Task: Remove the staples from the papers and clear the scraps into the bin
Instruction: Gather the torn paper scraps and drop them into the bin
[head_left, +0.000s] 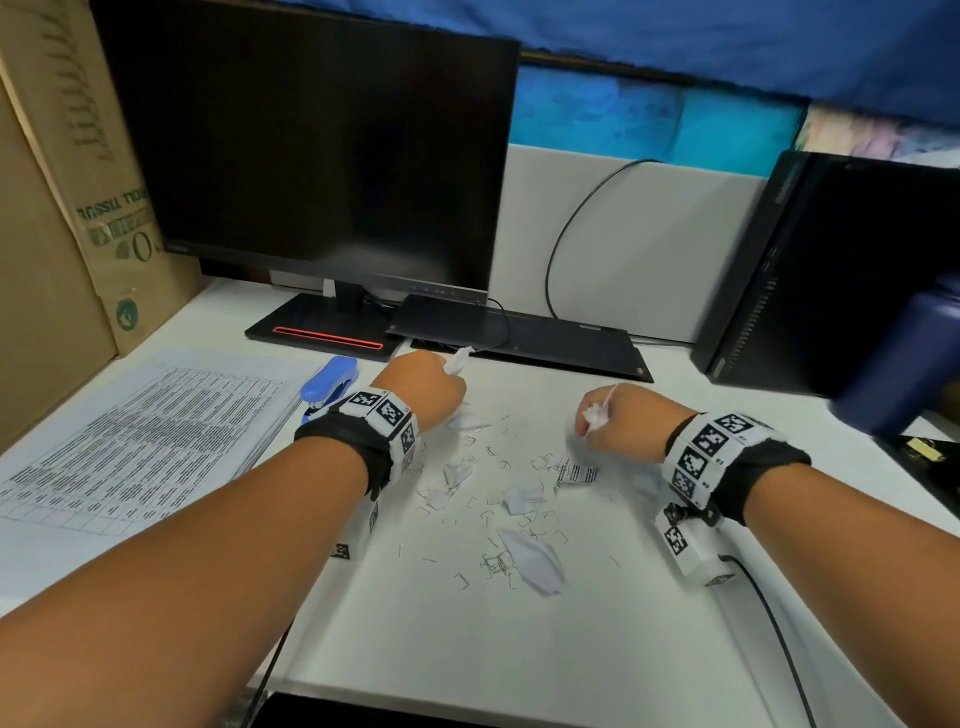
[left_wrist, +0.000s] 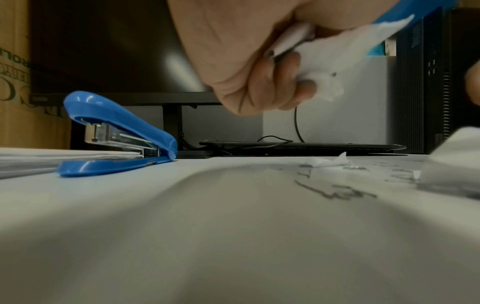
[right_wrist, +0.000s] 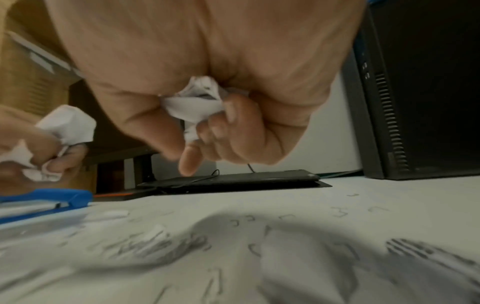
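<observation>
On the white desk (head_left: 597, 649), between the two forearms:

Item 1. Left hand (head_left: 423, 387), raised a little above the desk, fingers curled round a crumpled paper scrap (left_wrist: 345, 47); a corner of it is seen sticking out past the knuckles.

Item 2. Right hand (head_left: 621, 415), likewise clenched on a crushed wad of paper (right_wrist: 194, 102), held near the loose debris.

Item 3. Loose staples (head_left: 493, 452) and torn paper scraps (head_left: 530, 558), scattered over the desk between and in front of the hands; many are not yet gathered.

Item 4. Stapled papers (head_left: 145, 441), a printed stack lying at the left, with a blue stapler (head_left: 330, 382) resting at its far right corner.

Item 5. Surroundings: monitor (head_left: 311, 156), black keyboard (head_left: 524, 338), computer tower (head_left: 831, 270), cardboard box (head_left: 62, 208), dark blue bottle (head_left: 904, 364).

Handling note (judgement): gathering appears to be the step in hand. The wads are best kept tightly closed during carrying so that no fragment is dropped. The fine staples are better swept together with a flat edge of paper than picked singly, since bent points may prick.

Containers: no bin is shown in any view, so its place and contents cannot be told. The box's interior is not visible.
</observation>
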